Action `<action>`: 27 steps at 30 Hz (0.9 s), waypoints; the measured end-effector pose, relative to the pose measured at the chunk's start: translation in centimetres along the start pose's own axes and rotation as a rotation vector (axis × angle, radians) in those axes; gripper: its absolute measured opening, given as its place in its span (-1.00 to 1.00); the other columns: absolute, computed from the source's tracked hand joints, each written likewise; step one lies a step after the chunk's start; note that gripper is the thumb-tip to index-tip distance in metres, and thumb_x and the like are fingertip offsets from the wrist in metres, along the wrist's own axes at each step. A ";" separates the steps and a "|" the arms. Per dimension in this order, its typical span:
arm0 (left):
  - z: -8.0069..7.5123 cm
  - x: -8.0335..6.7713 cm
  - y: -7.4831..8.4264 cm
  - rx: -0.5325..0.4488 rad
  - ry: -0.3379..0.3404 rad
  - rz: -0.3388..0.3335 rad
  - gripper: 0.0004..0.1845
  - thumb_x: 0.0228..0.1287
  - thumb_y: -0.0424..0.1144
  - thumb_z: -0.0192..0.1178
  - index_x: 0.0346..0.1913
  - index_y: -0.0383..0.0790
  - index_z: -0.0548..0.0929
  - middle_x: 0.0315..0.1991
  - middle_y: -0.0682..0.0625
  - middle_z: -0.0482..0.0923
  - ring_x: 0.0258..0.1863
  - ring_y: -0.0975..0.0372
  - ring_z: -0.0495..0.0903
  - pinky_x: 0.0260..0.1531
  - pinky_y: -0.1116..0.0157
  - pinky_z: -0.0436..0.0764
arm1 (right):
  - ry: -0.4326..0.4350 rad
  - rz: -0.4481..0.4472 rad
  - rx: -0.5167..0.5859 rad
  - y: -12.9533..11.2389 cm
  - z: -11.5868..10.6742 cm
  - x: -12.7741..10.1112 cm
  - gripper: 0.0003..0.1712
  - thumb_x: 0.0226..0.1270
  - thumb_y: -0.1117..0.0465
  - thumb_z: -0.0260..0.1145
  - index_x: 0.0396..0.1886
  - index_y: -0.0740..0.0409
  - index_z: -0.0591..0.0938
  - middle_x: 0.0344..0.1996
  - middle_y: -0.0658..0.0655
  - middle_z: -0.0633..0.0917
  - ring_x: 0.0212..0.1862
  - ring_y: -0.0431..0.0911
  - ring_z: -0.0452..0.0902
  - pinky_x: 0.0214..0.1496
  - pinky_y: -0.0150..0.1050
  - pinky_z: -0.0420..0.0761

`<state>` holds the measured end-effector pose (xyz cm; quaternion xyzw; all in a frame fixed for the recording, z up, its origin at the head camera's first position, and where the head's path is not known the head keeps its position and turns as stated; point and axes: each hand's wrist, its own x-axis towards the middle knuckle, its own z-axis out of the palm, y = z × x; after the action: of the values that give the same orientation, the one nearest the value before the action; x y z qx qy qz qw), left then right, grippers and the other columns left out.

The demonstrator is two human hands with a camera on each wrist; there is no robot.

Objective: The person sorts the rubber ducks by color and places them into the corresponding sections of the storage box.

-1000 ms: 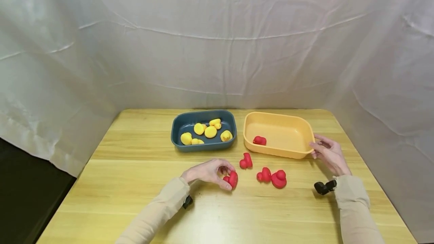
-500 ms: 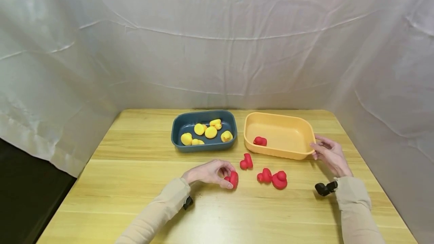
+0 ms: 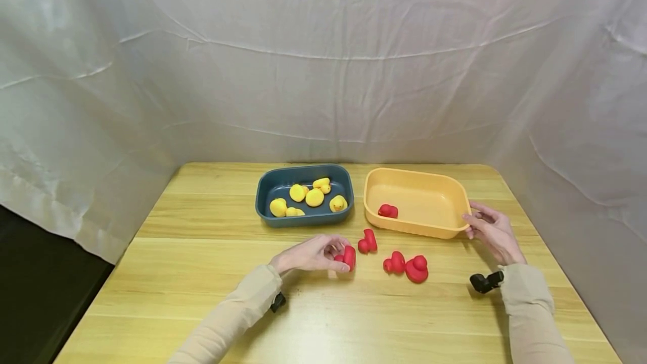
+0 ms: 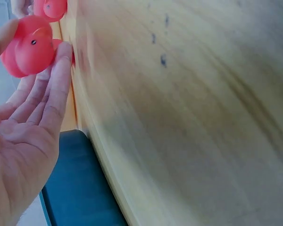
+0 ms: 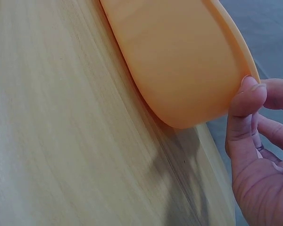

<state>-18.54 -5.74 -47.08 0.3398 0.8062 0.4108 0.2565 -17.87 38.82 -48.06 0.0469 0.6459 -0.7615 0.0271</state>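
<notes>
A person's left hand (image 3: 309,254) pinches a red toy duck (image 3: 347,256) between thumb and fingertips, just above the wooden worktop (image 3: 202,296); the left wrist view shows the duck (image 4: 30,51) caught at the ends of the fingers (image 4: 56,80). The right hand (image 3: 492,232) grips the near right corner of an orange bin (image 3: 457,198), thumb pressed to its rim, as the right wrist view shows (image 5: 247,101) against the bin's outer wall (image 5: 179,61). Between the two hands, three more red ducks lie on the worktop: one (image 3: 367,240) just beyond the held duck, and a pair (image 3: 395,262) (image 3: 417,268) touching each other nearer the right hand. Another red duck (image 3: 387,210) lies inside the orange bin. Beyond the left hand sits a dark blue bin (image 3: 265,187) holding several yellow ducks (image 3: 314,197), side by side with the orange bin. White cloth (image 3: 323,60) hangs behind the worktop.
</notes>
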 end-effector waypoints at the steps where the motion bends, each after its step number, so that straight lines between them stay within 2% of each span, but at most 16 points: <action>1: -0.1 0.0 0.0 0.002 0.015 0.001 -0.52 0.23 -0.16 0.43 0.15 -0.24 0.57 -0.06 -0.03 0.64 -0.15 0.31 0.56 -0.05 0.45 0.61 | 0.003 0.003 0.001 0.0 0.0 0.0 -0.57 0.42 0.41 0.26 0.21 0.15 0.40 -0.38 -0.08 0.59 -0.48 -0.24 0.58 -0.46 -0.43 0.66; 7: -0.6 0.1 0.1 -0.010 0.112 0.025 -0.51 0.26 -0.17 0.42 0.19 -0.28 0.57 -0.05 -0.08 0.65 -0.15 0.28 0.59 -0.01 0.44 0.65 | 0.008 0.007 -0.007 -0.1 0.0 0.1 -0.42 0.42 0.41 0.27 0.35 0.29 0.30 -0.36 -0.07 0.59 -0.46 -0.24 0.59 -0.45 -0.43 0.67; 11: -1.0 0.2 0.4 -0.015 0.148 0.035 -0.50 0.27 -0.18 0.41 0.21 -0.28 0.57 -0.05 -0.09 0.65 -0.13 0.25 0.61 0.01 0.44 0.66 | 0.006 0.003 -0.003 0.0 0.1 0.2 -0.31 0.41 0.40 0.28 0.42 0.41 0.20 -0.36 -0.05 0.60 -0.47 -0.24 0.60 -0.45 -0.43 0.67; 18: -1.8 0.5 0.9 -0.026 0.211 0.043 -0.49 0.31 -0.18 0.38 0.26 -0.25 0.54 0.01 -0.11 0.66 -0.05 0.18 0.66 0.08 0.30 0.69 | 0.000 0.003 -0.010 0.0 0.1 0.1 -0.36 0.41 0.39 0.28 0.40 0.36 0.25 -0.36 -0.06 0.59 -0.47 -0.24 0.60 -0.45 -0.43 0.67; 27: -2.7 1.7 2.2 -0.084 0.316 0.039 -0.53 0.26 -0.25 0.41 0.18 -0.29 0.54 0.07 -0.15 0.63 -0.03 0.15 0.63 0.05 0.37 0.66 | 0.003 -0.003 -0.015 0.3 -0.1 0.2 -0.32 0.40 0.38 0.30 0.41 0.42 0.22 -0.36 -0.01 0.59 -0.48 -0.22 0.60 -0.45 -0.42 0.67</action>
<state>-20.79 -4.82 -44.04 0.2755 0.8119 0.4974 0.1322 -18.03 38.88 -48.36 0.0467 0.6516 -0.7567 0.0253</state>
